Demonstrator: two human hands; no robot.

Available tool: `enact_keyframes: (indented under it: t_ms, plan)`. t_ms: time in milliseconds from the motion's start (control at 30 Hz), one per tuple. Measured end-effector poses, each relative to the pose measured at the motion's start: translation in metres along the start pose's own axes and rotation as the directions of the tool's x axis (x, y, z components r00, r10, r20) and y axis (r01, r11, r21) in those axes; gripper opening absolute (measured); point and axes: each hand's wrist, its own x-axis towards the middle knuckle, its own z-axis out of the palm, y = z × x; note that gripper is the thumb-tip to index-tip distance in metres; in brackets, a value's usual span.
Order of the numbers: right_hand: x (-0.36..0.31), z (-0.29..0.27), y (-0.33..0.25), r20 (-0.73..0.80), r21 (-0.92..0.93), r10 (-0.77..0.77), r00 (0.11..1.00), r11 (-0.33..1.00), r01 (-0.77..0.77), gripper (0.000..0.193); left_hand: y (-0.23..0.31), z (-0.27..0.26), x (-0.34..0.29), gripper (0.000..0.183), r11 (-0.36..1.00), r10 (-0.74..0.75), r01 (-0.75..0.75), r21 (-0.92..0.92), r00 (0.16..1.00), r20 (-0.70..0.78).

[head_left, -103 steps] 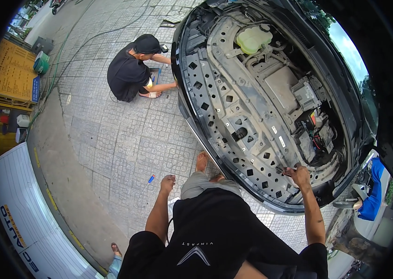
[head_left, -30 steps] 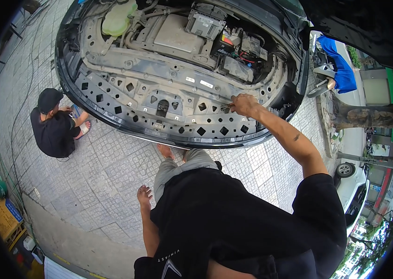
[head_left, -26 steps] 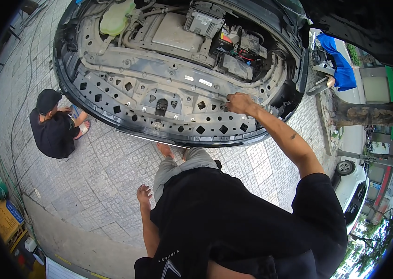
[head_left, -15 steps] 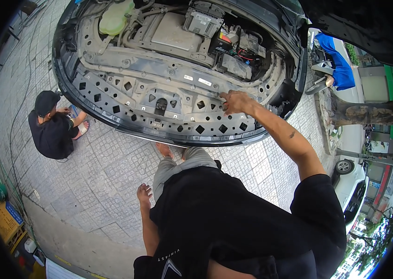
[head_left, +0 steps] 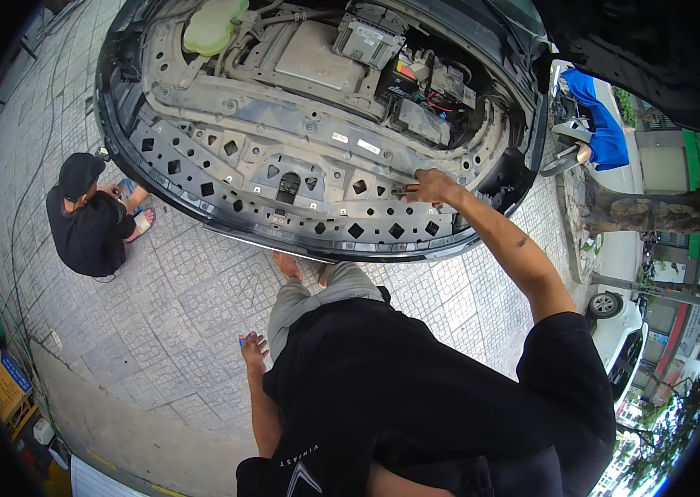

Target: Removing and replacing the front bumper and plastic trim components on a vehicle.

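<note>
Right hand on tool over panel, left hand loose

Right hand [head_left: 430,185] reaches in across the car's front edge; fingers are closed round a small tool [head_left: 411,190] with orange on it. Tool sits over the right half of the panel [head_left: 242,186], the long gray strip with diamond holes along the near side of the bay.

Left hand [head_left: 254,348] hangs near left of the body, over the paving [head_left: 176,323], palm bare, fingers apart and curled a little. A blue bit [head_left: 241,340] shows right at its fingertips; too small to tell if it's touched or just lies behind.

Bay, far side, left to right: pale green tank [head_left: 214,28], flat gray cover [head_left: 321,56], finned module [head_left: 371,41], then battery [head_left: 398,83] a bit nearer, right of the cover.

Co-worker [head_left: 89,215] in black shirt and cap squats left of the car, arms toward its front edge. Right side: blue sheet [head_left: 600,120] over a motorbike far, tree trunk [head_left: 648,212] nearer, white car [head_left: 625,340] nearest.
</note>
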Motion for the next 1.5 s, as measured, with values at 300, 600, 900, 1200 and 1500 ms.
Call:
enact_keyframes:
  t_ms: [300,600,900,1200,1500]
  plan:
    - [0.023,0.006,0.0,-0.082,0.028,-0.025,0.996,0.999,0.027,0.034,0.027,0.009,-0.005,0.056,1.0,0.027,-0.027,0.016,0.999,-0.018]
    - [0.008,0.016,-0.026,-0.042,-0.671,-0.44,0.897,0.678,0.301,0.053,0.021,0.001,-0.009,0.049,0.998,0.041,-0.045,-0.054,0.996,-0.082]
    - [0.042,0.005,0.023,-0.047,-0.498,-0.404,0.914,0.802,0.329,0.037,0.0,0.01,-0.036,0.046,0.975,0.012,-0.054,-0.213,0.981,-0.195]
    - [0.062,0.022,0.021,0.026,-0.501,-0.33,0.944,0.813,0.298,0.044,-0.086,0.021,-0.053,0.069,0.971,-0.126,0.096,-0.218,0.984,-0.128]
    - [0.045,0.019,0.009,0.002,-0.537,-0.359,0.933,0.787,0.304,0.05,-0.052,0.024,-0.054,0.041,0.976,-0.086,0.035,-0.216,0.968,-0.234]
